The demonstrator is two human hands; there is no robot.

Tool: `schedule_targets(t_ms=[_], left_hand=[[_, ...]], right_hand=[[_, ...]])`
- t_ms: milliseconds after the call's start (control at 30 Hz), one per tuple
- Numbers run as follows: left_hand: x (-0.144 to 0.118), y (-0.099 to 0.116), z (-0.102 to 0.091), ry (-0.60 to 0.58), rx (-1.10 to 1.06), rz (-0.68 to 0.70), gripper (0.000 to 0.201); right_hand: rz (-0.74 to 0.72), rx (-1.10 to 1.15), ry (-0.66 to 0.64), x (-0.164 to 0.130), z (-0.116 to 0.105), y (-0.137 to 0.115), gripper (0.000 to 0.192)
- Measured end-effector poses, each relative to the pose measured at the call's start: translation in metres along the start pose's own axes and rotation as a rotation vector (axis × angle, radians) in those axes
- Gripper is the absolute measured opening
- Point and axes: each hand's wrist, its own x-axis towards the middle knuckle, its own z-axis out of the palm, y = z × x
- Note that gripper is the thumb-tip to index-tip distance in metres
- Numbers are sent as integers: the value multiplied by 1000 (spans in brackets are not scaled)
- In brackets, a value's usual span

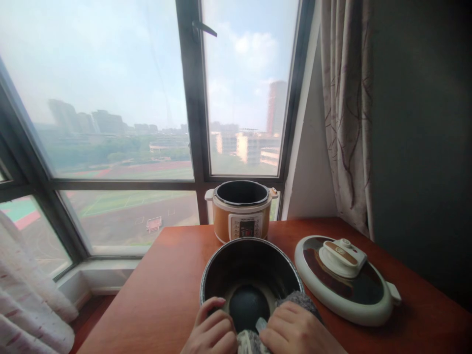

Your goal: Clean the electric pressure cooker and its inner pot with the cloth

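Note:
A dark round inner pot (250, 260) is tilted toward me at the table's near side, its open mouth and black bottom showing. My left hand (212, 327) is closed over its near left rim, fingers curled. On the near right, my right hand (291, 324) is closed on a grey cloth (304, 302), part of which bunches up beyond the knuckles against the pot. More greyish patterned fabric and a small pale, translucent piece show between my hands; what that piece is, I cannot tell. Both palms are hidden.
Behind the pot stands an orange-and-white electric pressure cooker (241, 211), uncovered, near the window. Its white-rimmed lid (342, 280) lies on the right of the wooden table (155, 295). Curtains (348, 108) hang at both sides.

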Motion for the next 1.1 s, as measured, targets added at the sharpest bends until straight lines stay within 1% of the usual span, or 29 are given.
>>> schedule_targets(t_ms=[67,133,200,267,333,433,533,567,633,767,833,900,967,1033,1100], left_hand=[[-2,-8,0,-14,-103,-13,38],[-4,-15,0,-55,-189,-54,41],[-4,-20,-2,-100,-242,-87,42],[-2,-24,-5,-126,-266,-90,41],[0,-28,-9,-143,-272,-85,39],[1,-32,-17,-175,-271,-70,31],[-1,-32,-23,-199,-200,-83,22],[-1,-29,-24,-195,-157,-82,20],[-1,-21,-22,-147,-65,-58,21],[2,5,-7,-26,72,-57,29],[4,14,-2,-12,126,-82,32],[5,18,0,-6,160,-99,32],[5,17,-2,-8,146,-113,31],[5,14,-4,-3,79,-134,29],[3,11,-7,-3,-11,-168,26]], right_hand=[[-4,75,-129,-1,-11,13,18],[17,174,-252,-3,-23,28,11],[54,273,-321,-4,-33,41,11],[111,343,-344,-7,-40,51,14],[166,372,-346,-9,-42,56,14],[201,365,-339,-11,-40,54,14],[212,295,-322,-11,-36,47,18],[206,257,-309,-11,-34,44,19],[181,166,-257,-10,-30,36,17],[134,-16,-86,-4,-17,13,16],[114,-71,2,2,-8,1,20],[111,-94,101,8,0,-10,26],[119,-87,196,13,5,-18,30],[110,-58,257,15,6,-21,32],[79,-5,236,13,1,-19,30]])
